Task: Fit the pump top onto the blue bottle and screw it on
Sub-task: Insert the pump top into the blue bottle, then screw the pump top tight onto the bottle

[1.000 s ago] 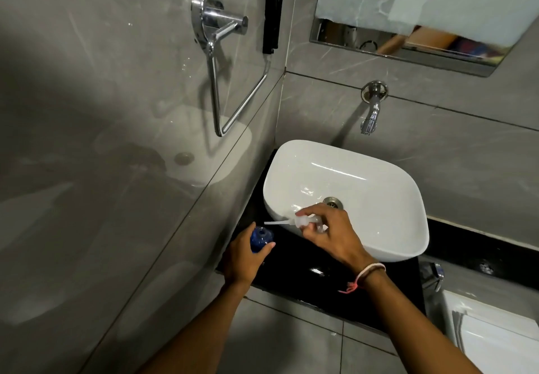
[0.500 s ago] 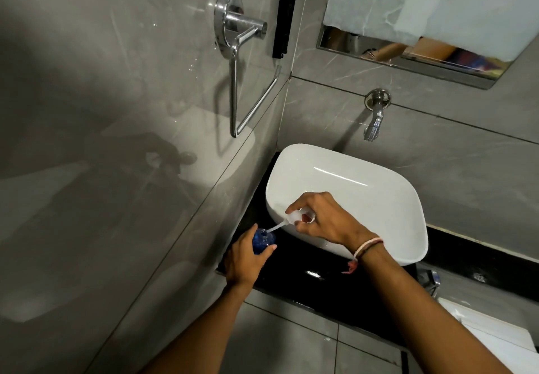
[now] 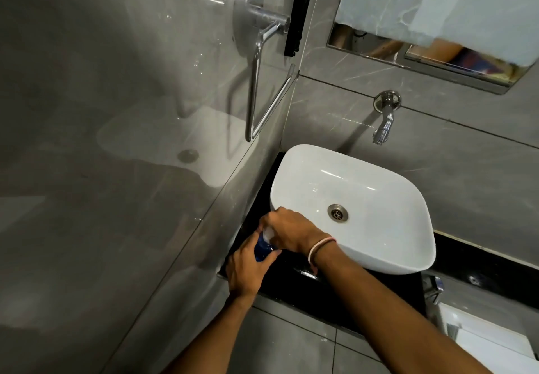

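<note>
The blue bottle (image 3: 262, 249) stands on the black counter, left of the basin, mostly covered by my hands. My left hand (image 3: 247, 265) wraps around its body from below. My right hand (image 3: 287, 230) is closed over the bottle's mouth, gripping the white pump top (image 3: 267, 232), of which only a small pale patch shows between the fingers. The pump's tube is out of sight, hidden by the hand and the bottle.
A white basin (image 3: 388, 257) with a metal drain (image 3: 337, 213) sits on the black counter (image 3: 320, 289). A chrome tap (image 3: 384, 120) projects from the back wall. A chrome towel ring (image 3: 262, 76) hangs on the left wall. A mirror (image 3: 437, 23) is above.
My right hand has moved left and down from over the basin's edge onto the bottle. The pump's tube, visible before, has gone out of sight. The left hand stays on the bottle.
</note>
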